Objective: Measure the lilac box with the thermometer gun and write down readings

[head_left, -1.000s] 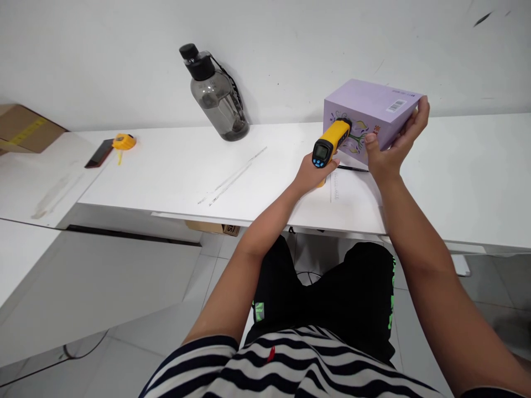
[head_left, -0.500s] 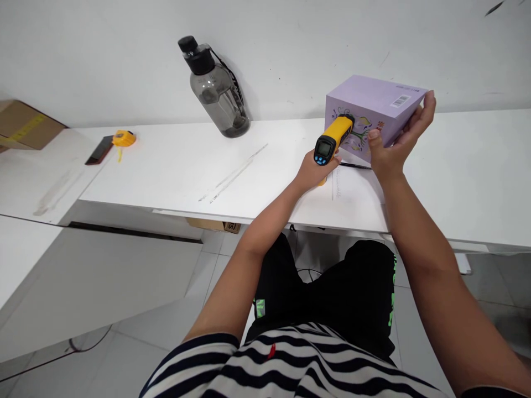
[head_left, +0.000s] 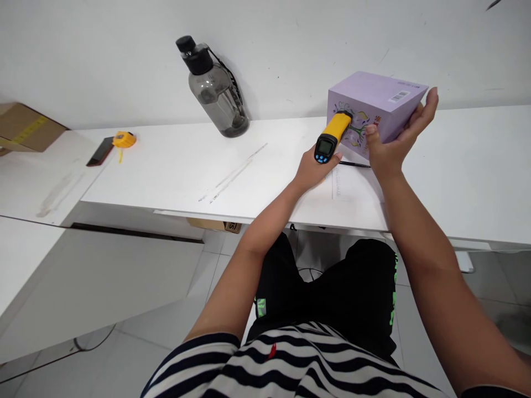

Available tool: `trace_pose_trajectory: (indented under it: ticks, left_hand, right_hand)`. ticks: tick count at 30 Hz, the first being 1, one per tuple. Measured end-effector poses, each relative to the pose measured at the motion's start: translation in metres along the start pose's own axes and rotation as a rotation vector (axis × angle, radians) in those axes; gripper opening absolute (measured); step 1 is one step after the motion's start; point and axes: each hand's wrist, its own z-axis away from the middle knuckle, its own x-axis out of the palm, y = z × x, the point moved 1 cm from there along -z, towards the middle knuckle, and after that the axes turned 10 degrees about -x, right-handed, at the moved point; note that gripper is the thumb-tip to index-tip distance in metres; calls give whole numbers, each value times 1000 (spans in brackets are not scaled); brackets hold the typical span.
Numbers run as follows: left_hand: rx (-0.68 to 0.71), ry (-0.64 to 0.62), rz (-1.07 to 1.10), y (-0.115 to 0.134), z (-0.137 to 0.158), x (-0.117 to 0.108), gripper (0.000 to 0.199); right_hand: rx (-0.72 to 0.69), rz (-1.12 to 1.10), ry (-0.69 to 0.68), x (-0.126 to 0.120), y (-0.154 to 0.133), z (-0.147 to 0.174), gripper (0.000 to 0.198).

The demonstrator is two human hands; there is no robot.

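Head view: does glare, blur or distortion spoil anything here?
Head view: the yellow-and-black, pistol-shaped plastic device looks fairly sharp, though its small dark screen shows no readable figures; head view: the lavender cardboard box has no strong glare, its top brighter than its right side; head view: the grey see-through plastic bottle leans, probably from wide-angle stretch.
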Motion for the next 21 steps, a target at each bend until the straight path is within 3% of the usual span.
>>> trace_pose_trajectory:
  ticks: [3,9,16,21]
  left_hand:
    - [-20,68,-42,2,-1,-3,33]
    - [-96,221,-62,5,-6,-14,33]
    - [-199,367,-254,17,-2,-31,40]
    - [-194,365,-413,25,0,-31,48]
  right_hand:
    - [-28,26,201,-4,-3,0,109]
    - [117,126,236,-17,10,3,101]
    - [298,221,210,-14,24,13,99]
    - [509,218,50,-8,30,16,111]
